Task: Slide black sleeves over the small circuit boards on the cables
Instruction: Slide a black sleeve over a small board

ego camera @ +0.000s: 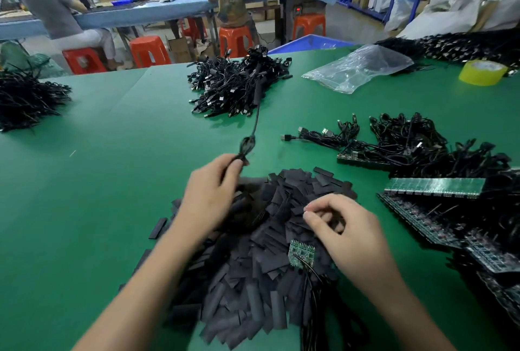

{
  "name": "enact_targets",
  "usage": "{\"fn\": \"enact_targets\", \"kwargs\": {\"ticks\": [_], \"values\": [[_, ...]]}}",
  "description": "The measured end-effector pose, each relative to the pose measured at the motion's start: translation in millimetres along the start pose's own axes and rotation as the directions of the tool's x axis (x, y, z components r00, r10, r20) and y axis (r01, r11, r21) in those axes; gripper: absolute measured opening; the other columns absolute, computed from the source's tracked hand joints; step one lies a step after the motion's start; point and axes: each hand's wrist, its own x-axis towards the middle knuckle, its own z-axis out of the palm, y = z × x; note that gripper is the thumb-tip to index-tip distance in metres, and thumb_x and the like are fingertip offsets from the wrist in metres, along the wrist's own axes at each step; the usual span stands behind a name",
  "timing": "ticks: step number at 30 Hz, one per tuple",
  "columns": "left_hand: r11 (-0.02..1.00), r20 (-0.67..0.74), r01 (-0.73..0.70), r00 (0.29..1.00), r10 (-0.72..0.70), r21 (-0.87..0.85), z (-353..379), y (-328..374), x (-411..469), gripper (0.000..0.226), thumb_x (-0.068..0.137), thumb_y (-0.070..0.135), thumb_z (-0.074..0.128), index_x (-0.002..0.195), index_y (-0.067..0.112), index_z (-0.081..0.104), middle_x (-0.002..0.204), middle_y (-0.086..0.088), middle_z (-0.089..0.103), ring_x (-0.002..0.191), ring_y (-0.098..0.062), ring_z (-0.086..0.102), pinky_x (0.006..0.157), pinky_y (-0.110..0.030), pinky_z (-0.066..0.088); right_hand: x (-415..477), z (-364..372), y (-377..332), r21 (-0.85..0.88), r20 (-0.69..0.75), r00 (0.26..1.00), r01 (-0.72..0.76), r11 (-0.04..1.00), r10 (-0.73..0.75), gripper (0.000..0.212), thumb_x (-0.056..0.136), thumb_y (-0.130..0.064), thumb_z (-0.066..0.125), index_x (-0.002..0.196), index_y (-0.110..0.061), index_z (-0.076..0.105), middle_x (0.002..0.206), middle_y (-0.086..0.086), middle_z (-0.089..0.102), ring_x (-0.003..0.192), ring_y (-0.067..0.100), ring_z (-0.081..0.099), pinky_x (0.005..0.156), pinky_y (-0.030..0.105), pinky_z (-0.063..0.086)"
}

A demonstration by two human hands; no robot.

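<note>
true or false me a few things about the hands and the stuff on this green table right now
1. The left hand grips a thin black cable. True.
2. The right hand rests on the yellow roll of tape. False: it pinches at the heap of flat black sleeves; the tape lies far off at the back right.
3. A small green circuit board lies on the sleeve heap. True.
4. The clear plastic bag covers the sleeve heap. False: it lies apart, further back on the green table.
</note>
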Motion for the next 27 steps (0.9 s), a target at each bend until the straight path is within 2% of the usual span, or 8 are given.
{"fn": "enact_targets", "kwargs": {"ticks": [3, 5, 7, 10, 15, 18, 22, 27], "values": [[0.964, 0.063, 0.065, 0.994, -0.084, 0.259, -5, -32, 44, 0.030, 0.105, 0.035, 0.055, 0.104, 0.012, 0.075, 0.076, -0.006, 0.069, 0.075, -0.026, 0.059, 0.065, -0.036, 0.041, -3, 4, 2, -0.130, 0.035, 0.996, 0.082, 0.988, -0.078, 0.013, 0.089, -0.026, 0.072, 0.082, -0.036, 0.068, 0.089, -0.020, 0.063, 0.088, 0.004, 0.059, 0.068, 0.014, 0.041], [0.938, 0.102, 0.095, 0.985, -0.136, 0.333, -2, -49, 63, 0.033, 0.104, 0.038, 0.056, 0.101, 0.012, 0.075, 0.067, -0.004, 0.063, 0.068, -0.026, 0.056, 0.059, -0.035, 0.038, -3, 5, 4, -0.112, 0.030, 0.995, 0.095, 0.989, -0.092, 0.014, 0.090, -0.026, 0.071, 0.081, -0.036, 0.066, 0.094, -0.021, 0.061, 0.088, 0.008, 0.059, 0.068, 0.015, 0.039], [0.914, 0.107, 0.108, 0.981, -0.161, 0.390, 2, -63, 75, 0.032, 0.104, 0.040, 0.056, 0.105, 0.015, 0.077, 0.069, -0.001, 0.064, 0.072, -0.029, 0.059, 0.060, -0.034, 0.040, -2, 5, 7, -0.110, 0.024, 0.994, 0.109, 0.988, -0.107, 0.015, 0.090, -0.025, 0.071, 0.081, -0.037, 0.066, 0.093, -0.021, 0.061, 0.087, 0.009, 0.058, 0.069, 0.015, 0.039], [0.872, 0.099, 0.102, 0.981, -0.169, 0.479, 6, -78, 83, 0.031, 0.104, 0.040, 0.057, 0.122, 0.022, 0.075, 0.107, -0.008, 0.076, 0.101, -0.033, 0.067, 0.080, -0.038, 0.054, 0, 4, 11, -0.126, 0.041, 0.993, 0.117, 0.985, -0.112, 0.016, 0.091, -0.024, 0.073, 0.081, -0.036, 0.066, 0.086, -0.018, 0.061, 0.087, 0.008, 0.058, 0.071, 0.021, 0.044], [0.795, 0.043, 0.132, 0.980, -0.195, 0.593, 2, -85, 74, 0.048, 0.103, 0.049, 0.052, 0.145, 0.027, 0.058, 0.134, -0.015, 0.059, 0.127, -0.036, 0.051, 0.102, -0.046, 0.044, 2, -3, 13, -0.195, 0.152, 0.977, 0.175, 0.965, -0.147, 0.012, 0.090, -0.029, 0.074, 0.081, -0.034, 0.068, 0.078, -0.017, 0.061, 0.088, 0.005, 0.054, 0.075, 0.025, 0.045], [0.894, -0.011, 0.029, 1.000, -0.027, 0.448, 1, -63, 41, 0.039, 0.100, 0.040, 0.062, 0.134, 0.022, 0.067, 0.127, -0.011, 0.060, 0.122, -0.034, 0.053, 0.102, -0.047, 0.044, 1, -5, 12, -0.286, 0.276, 0.945, 0.256, 0.923, -0.176, 0.006, 0.092, -0.037, 0.070, 0.087, -0.034, 0.069, 0.085, -0.020, 0.058, 0.095, 0.004, 0.049, 0.082, 0.024, 0.043], [0.963, 0.113, -0.190, 0.979, 0.171, 0.192, 14, -20, -23, 0.017, 0.096, 0.034, 0.069, 0.108, 0.028, 0.078, 0.102, 0.004, 0.061, 0.103, -0.020, 0.059, 0.094, -0.043, 0.048, 0, -6, 12, -0.440, 0.386, 0.912, 0.312, 0.842, -0.137, 0.023, 0.090, -0.060, 0.061, 0.100, -0.040, 0.064, 0.092, -0.024, 0.046, 0.099, 0.001, 0.038, 0.088, 0.025, 0.033], [0.967, 0.164, -0.232, 0.963, 0.213, 0.109, 25, 0, -74, 0.024, 0.094, 0.050, 0.059, 0.104, 0.037, 0.077, 0.093, 0.017, 0.053, 0.096, -0.008, 0.051, 0.087, -0.037, 0.046, -1, -9, 10, -0.475, 0.410, 0.907, 0.302, 0.827, -0.096, 0.022, 0.088, -0.061, 0.064, 0.097, -0.041, 0.059, 0.094, -0.023, 0.046, 0.100, 0.001, 0.038, 0.090, 0.025, 0.035]]}}
